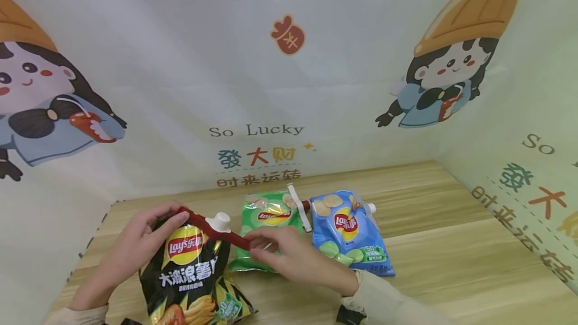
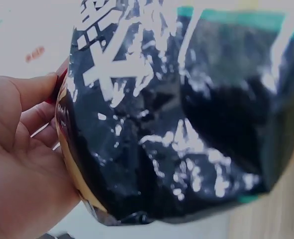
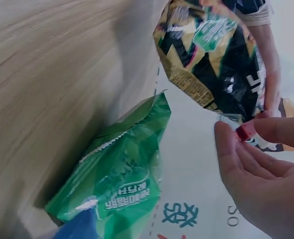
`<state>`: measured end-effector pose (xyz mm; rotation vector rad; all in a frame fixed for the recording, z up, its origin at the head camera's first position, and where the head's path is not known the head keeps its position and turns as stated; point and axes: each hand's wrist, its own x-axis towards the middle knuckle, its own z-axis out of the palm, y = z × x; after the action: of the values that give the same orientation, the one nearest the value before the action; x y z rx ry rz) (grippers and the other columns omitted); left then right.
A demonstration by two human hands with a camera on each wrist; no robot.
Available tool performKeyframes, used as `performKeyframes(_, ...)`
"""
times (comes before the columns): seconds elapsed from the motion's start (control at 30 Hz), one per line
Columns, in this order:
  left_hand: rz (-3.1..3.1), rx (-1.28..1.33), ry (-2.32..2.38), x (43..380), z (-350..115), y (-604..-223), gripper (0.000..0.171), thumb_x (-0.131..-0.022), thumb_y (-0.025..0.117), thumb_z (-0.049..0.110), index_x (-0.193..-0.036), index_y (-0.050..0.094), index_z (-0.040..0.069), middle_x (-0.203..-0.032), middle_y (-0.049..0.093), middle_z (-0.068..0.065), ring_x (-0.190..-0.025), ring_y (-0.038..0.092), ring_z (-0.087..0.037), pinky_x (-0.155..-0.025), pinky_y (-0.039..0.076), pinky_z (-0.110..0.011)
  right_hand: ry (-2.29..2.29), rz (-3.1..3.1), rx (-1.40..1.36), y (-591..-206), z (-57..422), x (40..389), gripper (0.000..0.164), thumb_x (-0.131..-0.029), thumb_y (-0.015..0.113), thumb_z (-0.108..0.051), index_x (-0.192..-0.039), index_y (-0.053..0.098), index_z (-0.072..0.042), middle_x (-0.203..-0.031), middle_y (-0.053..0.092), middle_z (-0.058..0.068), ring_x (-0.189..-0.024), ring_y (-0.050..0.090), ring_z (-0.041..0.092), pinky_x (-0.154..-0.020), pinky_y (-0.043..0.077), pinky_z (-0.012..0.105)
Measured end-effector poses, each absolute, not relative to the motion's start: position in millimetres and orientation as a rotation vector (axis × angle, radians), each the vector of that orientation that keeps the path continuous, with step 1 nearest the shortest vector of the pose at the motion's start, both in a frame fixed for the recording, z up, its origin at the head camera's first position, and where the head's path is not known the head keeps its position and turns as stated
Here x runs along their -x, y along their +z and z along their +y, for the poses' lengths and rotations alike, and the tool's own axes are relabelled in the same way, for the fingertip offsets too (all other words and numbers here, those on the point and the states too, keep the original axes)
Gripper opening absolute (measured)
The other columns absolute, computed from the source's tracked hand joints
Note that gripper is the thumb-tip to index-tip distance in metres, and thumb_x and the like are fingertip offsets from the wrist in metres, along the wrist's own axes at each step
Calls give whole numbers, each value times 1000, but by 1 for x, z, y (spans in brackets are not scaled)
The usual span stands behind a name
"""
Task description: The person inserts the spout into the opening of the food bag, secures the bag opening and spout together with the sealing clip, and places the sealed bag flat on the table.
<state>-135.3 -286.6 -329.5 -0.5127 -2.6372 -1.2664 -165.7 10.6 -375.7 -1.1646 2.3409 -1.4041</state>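
Observation:
A black Lay's chip bag (image 1: pixel 189 272) stands upright at the front left, with a red bag clip (image 1: pixel 237 239) across its top. From the clip's middle sticks a white spout cap (image 1: pixel 220 221). My left hand (image 1: pixel 135 245) pinches the clip's left end at the bag's top corner. At the opposite end, my right hand (image 1: pixel 293 255) holds the clip between thumb and fingers, overlapping the green bag in the head view. In the left wrist view the black bag (image 2: pixel 137 129) fills most of the picture. The right wrist view shows the clip's red tip (image 3: pixel 246 130) at my fingertips.
Behind the right hand lies a green Lay's bag (image 1: pixel 250 222), a white clip strip (image 1: pixel 299 207) along its right edge. To its right is a blue Lay's bag (image 1: pixel 331 237) with a white cap (image 1: pixel 371 208) at its upper corner. Printed cloth walls (image 1: pixel 343 129) border the wooden table (image 1: pixel 451 229).

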Motion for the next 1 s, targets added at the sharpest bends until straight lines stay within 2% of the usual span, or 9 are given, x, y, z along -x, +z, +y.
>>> performKeyframes(0.13,-2696,476,-1256,153,-313,-335,25,-106,50,22,-114,64,4,-95,67,-10,-77,64,-16,-64,56,-32,-1368,2294,1149,-380,9,167,34,-100,60,-14,-131,60,-3,-122,68,10,-99,63,1,-85,52,19)
performKeyframes(0.37,-2810,375,-1267,187,-358,-347,36,-107,46,31,-120,61,1,-99,66,-14,-79,64,-17,-65,56,-34,-1330,2264,1135,-387,20,164,34,-99,62,-12,-131,60,-2,-126,65,10,-100,61,-1,-86,51,19)
performKeyframes(0.57,-2876,305,-1199,213,-379,-361,45,-107,45,38,-124,58,-1,-104,64,-19,-81,64,-20,-64,57,-34,-1224,2333,1242,-391,32,160,30,-99,62,-13,-127,63,-2,-119,68,6,-98,61,-1,-83,51,17)
performKeyframes(0.73,-2867,300,-874,226,-379,-374,38,-106,46,36,-116,61,3,-97,65,-15,-79,59,-22,-61,52,-33,-1077,2410,1371,-397,43,155,26,-100,61,-15,-123,66,-4,-109,71,1,-96,59,-3,-81,51,16)
performKeyframes(0.8,-2860,303,-741,230,-374,-376,37,-106,46,35,-115,61,2,-97,66,-15,-80,59,-24,-64,51,-36,-1047,2419,1373,-397,47,153,26,-100,61,-15,-122,67,-5,-109,70,0,-96,59,-4,-81,51,16)
performKeyframes(0.87,-2877,297,-657,231,-368,-376,41,-106,46,36,-123,57,0,-104,65,-19,-87,60,-30,-71,52,-44,-1040,2430,1365,-398,52,151,25,-100,60,-15,-122,67,-5,-110,70,-1,-96,59,-4,-82,50,16)
performKeyframes(0.93,-2883,306,-610,229,-361,-375,48,-107,45,36,-134,50,-3,-116,62,-27,-99,59,-39,-82,49,-56,-1066,2434,1344,-398,58,148,24,-101,59,-14,-122,67,-6,-111,70,0,-96,59,-3,-82,51,17)
performKeyframes(1.0,-2871,307,-572,222,-354,-376,56,-106,46,36,-143,40,-6,-129,53,-34,-113,53,-49,-92,42,-66,-1103,2444,1329,-399,65,145,24,-101,59,-13,-122,67,-6,-112,70,1,-95,60,-2,-83,51,19)
